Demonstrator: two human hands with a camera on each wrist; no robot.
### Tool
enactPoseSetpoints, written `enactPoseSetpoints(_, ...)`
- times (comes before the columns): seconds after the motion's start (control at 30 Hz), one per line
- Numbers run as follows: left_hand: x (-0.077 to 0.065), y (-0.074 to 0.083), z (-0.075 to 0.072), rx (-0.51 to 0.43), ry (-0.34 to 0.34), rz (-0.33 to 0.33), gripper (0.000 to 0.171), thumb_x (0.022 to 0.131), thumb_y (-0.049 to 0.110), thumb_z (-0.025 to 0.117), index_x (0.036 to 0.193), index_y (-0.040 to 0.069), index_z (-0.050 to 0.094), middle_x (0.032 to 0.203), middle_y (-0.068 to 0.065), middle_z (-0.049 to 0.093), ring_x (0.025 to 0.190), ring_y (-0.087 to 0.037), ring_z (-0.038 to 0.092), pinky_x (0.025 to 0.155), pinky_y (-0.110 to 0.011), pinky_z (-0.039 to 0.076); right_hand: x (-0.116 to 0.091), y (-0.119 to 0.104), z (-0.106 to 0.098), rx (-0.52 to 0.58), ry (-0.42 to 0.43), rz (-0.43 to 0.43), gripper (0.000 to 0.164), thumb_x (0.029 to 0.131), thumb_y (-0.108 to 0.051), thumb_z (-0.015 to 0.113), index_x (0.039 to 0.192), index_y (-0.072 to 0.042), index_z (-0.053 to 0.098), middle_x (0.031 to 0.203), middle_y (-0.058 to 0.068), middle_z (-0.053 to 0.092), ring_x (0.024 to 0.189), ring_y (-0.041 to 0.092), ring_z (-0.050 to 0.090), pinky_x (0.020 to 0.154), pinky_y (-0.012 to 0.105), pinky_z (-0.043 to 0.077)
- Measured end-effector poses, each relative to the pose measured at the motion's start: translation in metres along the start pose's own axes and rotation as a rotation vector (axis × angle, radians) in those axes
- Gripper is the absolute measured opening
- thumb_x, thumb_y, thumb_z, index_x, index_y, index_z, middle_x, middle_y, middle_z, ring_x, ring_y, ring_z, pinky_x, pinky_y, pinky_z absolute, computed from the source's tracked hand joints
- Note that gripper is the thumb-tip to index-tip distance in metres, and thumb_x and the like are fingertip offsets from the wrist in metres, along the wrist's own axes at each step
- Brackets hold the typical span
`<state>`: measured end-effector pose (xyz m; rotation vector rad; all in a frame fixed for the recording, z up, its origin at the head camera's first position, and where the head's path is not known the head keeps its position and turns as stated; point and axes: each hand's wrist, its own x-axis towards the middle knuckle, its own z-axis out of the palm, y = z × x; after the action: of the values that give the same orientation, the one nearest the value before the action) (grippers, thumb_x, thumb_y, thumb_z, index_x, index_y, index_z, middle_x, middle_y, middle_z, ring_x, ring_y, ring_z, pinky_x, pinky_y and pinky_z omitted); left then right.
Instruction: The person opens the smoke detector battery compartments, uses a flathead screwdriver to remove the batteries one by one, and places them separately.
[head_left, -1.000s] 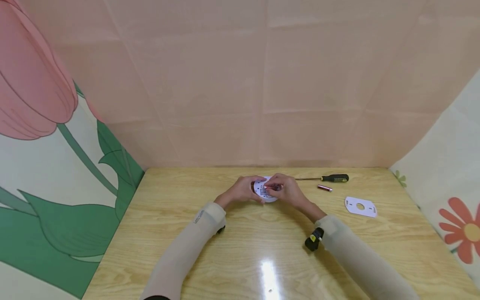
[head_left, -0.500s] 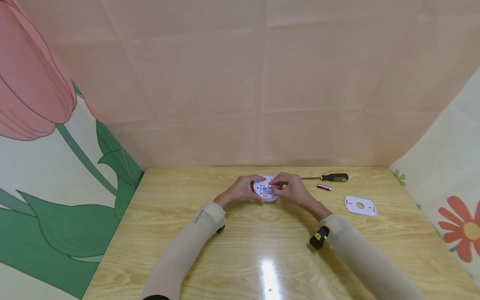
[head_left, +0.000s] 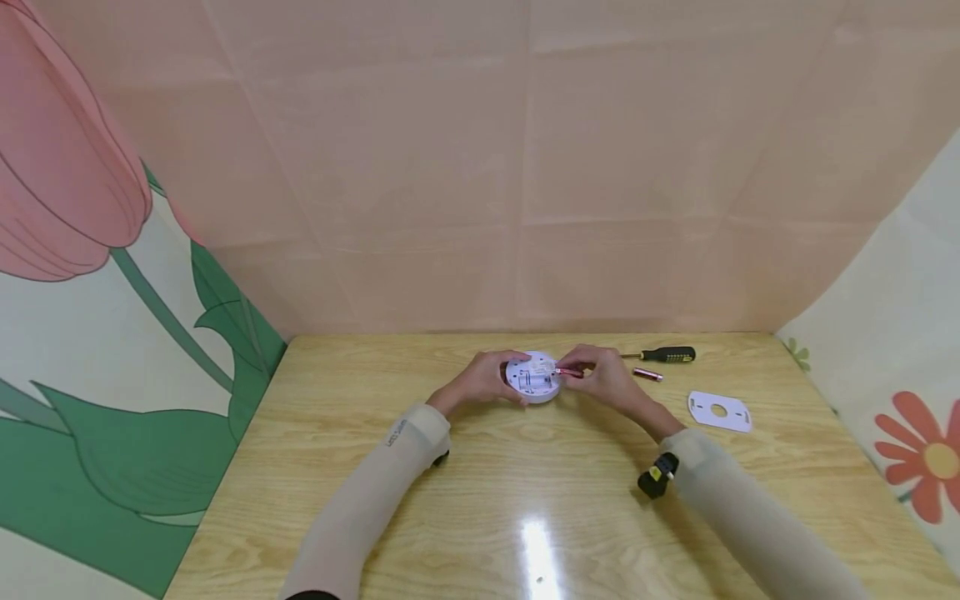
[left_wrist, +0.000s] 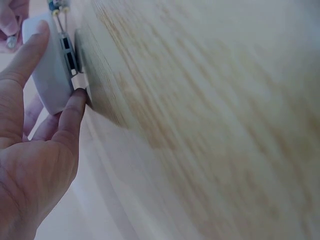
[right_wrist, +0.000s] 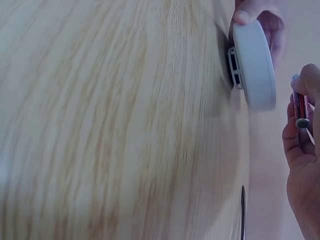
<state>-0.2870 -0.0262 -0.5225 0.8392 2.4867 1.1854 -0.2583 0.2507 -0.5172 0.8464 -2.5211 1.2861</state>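
Observation:
A round white smoke detector (head_left: pixel 537 384) is held on its left side by my left hand (head_left: pixel 483 379); its recessed back with a battery bay faces up. In the left wrist view, thumb and fingers grip the rim of the detector's white shell (left_wrist: pixel 48 80), just above the table. At the detector's right edge my right hand (head_left: pixel 602 377) pinches a red battery (head_left: pixel 572 372) between thumb and fingers. The right wrist view shows the battery (right_wrist: pixel 300 106) apart from the detector, its flat end toward the camera.
Another red battery (head_left: pixel 648 374) lies right of the right hand. Behind it is a screwdriver (head_left: pixel 670 355) with a black and yellow handle. A white mounting plate (head_left: pixel 703 411) with a centre hole lies farther right on the wooden table (head_left: pixel 480 500).
My right hand has drawn the battery rightward, from over the detector's bay to its right edge, exposing more of the bay. The left hand and detector have stayed nearly in place.

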Motion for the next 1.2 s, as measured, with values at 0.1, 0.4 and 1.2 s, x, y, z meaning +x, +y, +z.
enactPoseSetpoints(0.1, 0.000, -0.001, 0.000, -0.006, -0.001, -0.001, 0.084, 0.075, 0.024, 0.099, 0.149, 0.012, 0.062, 0.152, -0.007, 0.061, 0.139, -0.020, 0.056, 0.118, -0.037, 0.043, -0.004, 0.003, -0.005, -0.028, 0.005, 0.003, 0.019, 0.083, 0.005, 0.083, 0.099, -0.006, 0.083, 0.091, 0.002, 0.076, 0.080, 0.014, 0.066, 0.069, 0.021, 0.055)
enactPoseSetpoints(0.4, 0.001, -0.002, 0.000, -0.005, 0.003, -0.007, 0.085, 0.074, 0.024, 0.100, 0.149, 0.014, 0.061, 0.154, -0.007, 0.060, 0.140, -0.020, 0.055, 0.119, -0.036, 0.042, -0.014, 0.012, -0.022, -0.048, 0.007, 0.044, 0.019, 0.083, 0.008, 0.084, 0.096, -0.005, 0.082, 0.090, 0.004, 0.077, 0.079, 0.011, 0.067, 0.069, 0.023, 0.058)
enactPoseSetpoints(1.2, 0.002, -0.004, 0.001, 0.021, 0.000, -0.005, 0.086, 0.075, 0.027, 0.099, 0.151, 0.015, 0.060, 0.155, -0.006, 0.058, 0.145, -0.023, 0.051, 0.123, -0.037, 0.038, -0.048, 0.044, -0.064, -0.164, 0.032, 0.042, 0.023, 0.077, 0.012, 0.085, 0.094, -0.004, 0.081, 0.087, 0.007, 0.077, 0.078, 0.006, 0.070, 0.068, 0.013, 0.055)
